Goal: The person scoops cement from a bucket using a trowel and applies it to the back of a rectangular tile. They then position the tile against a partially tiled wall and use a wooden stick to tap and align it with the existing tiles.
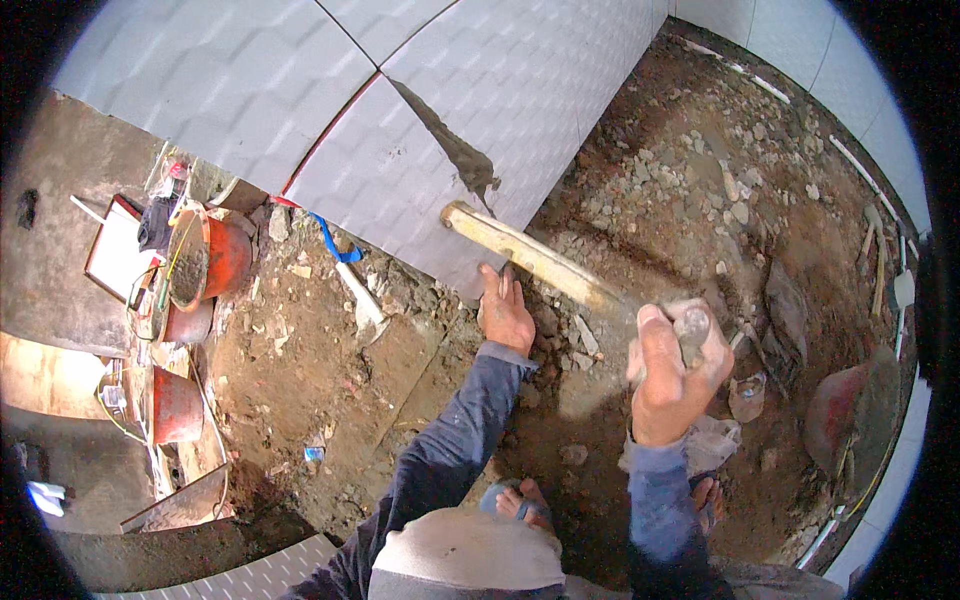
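My right hand point(668, 365) is closed round the greyish handle of a long pale tool point(525, 258), whose far end lies over the grey wave-patterned wall tile point(355, 170). Below that end, my left hand point(505, 318) is at the tile's lower edge, fingers curled by a small narrow object that I cannot make out. A dark smear of mortar point(450, 145) runs diagonally down the tile toward the tool. A blue clip or strap point(330, 240) and a white-handled tool point(360, 300) sit left of my left hand.
Red buckets point(225, 260) with mortar and a board point(110, 245) are at the left. Rubble point(690, 170) covers the dirt floor. A reddish bucket point(845, 420), crumpled sacking point(785, 310) and thin strips point(875, 260) lie at the right beside the tiled wall point(780, 30). My sandalled feet show below.
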Tool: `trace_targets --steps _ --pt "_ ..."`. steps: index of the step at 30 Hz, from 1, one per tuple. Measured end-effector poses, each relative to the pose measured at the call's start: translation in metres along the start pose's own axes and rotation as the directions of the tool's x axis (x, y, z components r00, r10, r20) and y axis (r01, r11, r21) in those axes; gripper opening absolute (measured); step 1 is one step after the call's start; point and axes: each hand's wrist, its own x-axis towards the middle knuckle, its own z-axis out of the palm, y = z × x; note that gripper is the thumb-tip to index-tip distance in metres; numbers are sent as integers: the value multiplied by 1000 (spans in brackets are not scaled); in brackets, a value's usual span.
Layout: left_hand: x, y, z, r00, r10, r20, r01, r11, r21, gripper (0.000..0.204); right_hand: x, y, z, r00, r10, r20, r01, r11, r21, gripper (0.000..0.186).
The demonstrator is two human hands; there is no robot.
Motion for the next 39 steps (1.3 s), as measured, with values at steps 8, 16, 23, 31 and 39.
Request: trace_targets --steps 8,16,23,31,39 --pt "-5 -4 2 996 84 33 -83 996 -10 88 1 67 -10 996 32 -87 -37 998 -58 16" --pt "-6 1 2 996 85 29 -88 991 97 83 7 55 -13 973 191 -130 -174 976 134 15" --pt "5 -3 -7 993 107 42 -111 991 82 79 3 44 -2 988 134 -70 -121 979 166 17" --pt "1 -3 -2 998 65 0 -65 998 -14 77 3 -5 5 998 22 -66 -19 999 48 15" --pt "0 -2 -2 997 76 -11 -76 997 13 73 -7 -36 11 1000 -18 9 18 999 29 6"
